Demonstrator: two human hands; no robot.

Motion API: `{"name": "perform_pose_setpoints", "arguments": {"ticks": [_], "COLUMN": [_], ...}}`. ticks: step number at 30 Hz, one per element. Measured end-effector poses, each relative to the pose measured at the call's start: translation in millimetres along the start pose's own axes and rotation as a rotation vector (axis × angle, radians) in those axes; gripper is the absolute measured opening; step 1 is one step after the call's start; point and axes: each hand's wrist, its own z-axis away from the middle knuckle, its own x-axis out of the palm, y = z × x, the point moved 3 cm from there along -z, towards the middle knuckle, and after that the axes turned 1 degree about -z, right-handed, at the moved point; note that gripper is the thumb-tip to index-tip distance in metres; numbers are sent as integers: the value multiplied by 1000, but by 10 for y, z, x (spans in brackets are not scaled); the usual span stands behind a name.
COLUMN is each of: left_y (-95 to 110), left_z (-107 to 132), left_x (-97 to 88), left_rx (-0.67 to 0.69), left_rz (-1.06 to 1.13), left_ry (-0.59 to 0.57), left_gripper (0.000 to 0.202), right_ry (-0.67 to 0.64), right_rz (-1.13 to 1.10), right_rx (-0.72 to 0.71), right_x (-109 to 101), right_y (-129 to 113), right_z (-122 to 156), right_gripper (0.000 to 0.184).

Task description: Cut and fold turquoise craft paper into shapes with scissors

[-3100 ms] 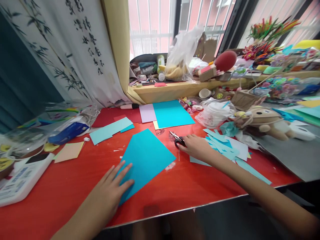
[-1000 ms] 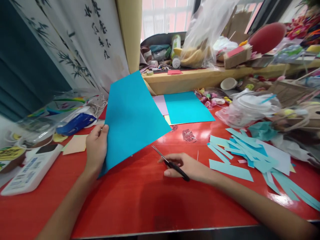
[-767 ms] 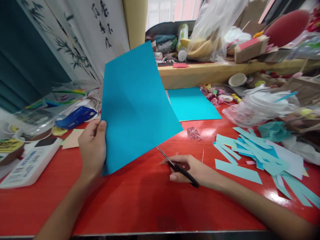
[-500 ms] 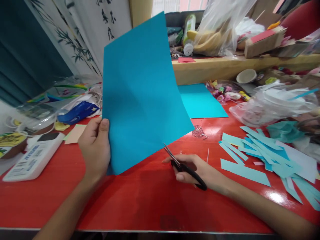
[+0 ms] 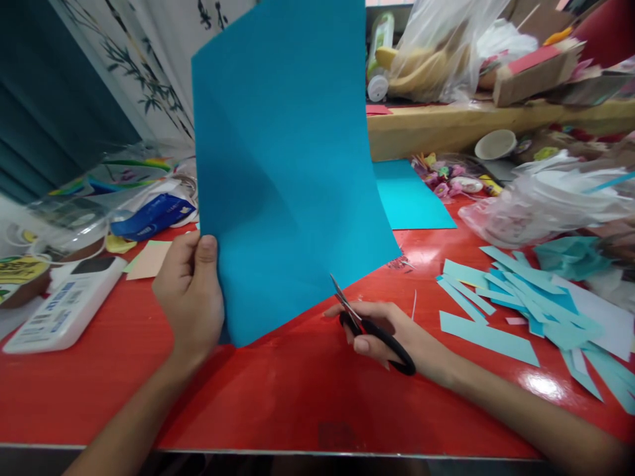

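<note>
A large sheet of blue paper (image 5: 288,172) is held up on the left, slightly curved. My left hand (image 5: 193,291) grips its lower left edge, thumb on the near face and the other fingers partly hidden. My right hand (image 5: 381,330) is closed around the black handles of a pair of scissors (image 5: 364,324). The scissors' blades point up and to the left, overlapping the sheet's lower edge in view. Whether the paper lies between the blades, I cannot tell.
Cut strips of light blue paper (image 5: 496,337) lie on the red table (image 5: 278,403) at right. Behind the raised sheet is another blue sheet (image 5: 417,198). A white bottle (image 5: 64,311) lies at left; plastic bags (image 5: 536,198) and a wooden ledge (image 5: 436,129) are at the back right.
The blue sheet has tilted up towards me and looks larger, its top now beyond the frame. My right hand and the scissors have shifted slightly right and up. Both grips are unchanged.
</note>
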Motion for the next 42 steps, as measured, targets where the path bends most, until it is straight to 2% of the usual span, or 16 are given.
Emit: {"name": "perform_pose_setpoints", "arguments": {"ticks": [18,25,42], "left_y": [4,-25,-37], "left_z": [7,1,-6], "left_x": [-2,0,6], "left_rx": [-1,81,83], "left_rz": [18,-7,23], "left_ry": [-17,-10,3], "left_gripper": [16,19,18], "right_ry": [13,-15,-21], "right_rz": [61,36,10], "right_rx": [2,-4,-18], "right_x": [-6,7,11], "right_y": [3,-24,-28], "right_z": [4,8,7], "right_gripper": [49,51,47]}}
